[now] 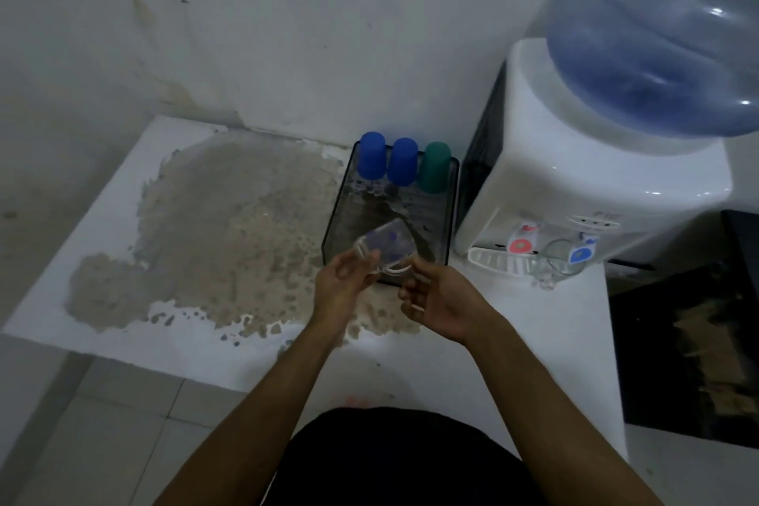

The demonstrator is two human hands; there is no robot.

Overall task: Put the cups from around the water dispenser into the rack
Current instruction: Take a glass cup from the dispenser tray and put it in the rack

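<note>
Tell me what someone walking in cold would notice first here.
Probably the big blue water bottle on the white dispenser, top right. At centre, both hands hold a clear glass mug tilted over the dark rack, where two blue cups and a green cup stand upside down.

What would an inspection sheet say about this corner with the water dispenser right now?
Surface: white counter, paint worn off in a big grey patch.
Job's things: rack holds two blue cups and a green cup, upside down; clear mug tilted over the rack; glass at the dispenser.
Clutter: nothing seen.
Hands: left hand and right hand both on the clear mug.
Cables: nothing seen.
Surroundings: stained wall, tiled floor.
</note>
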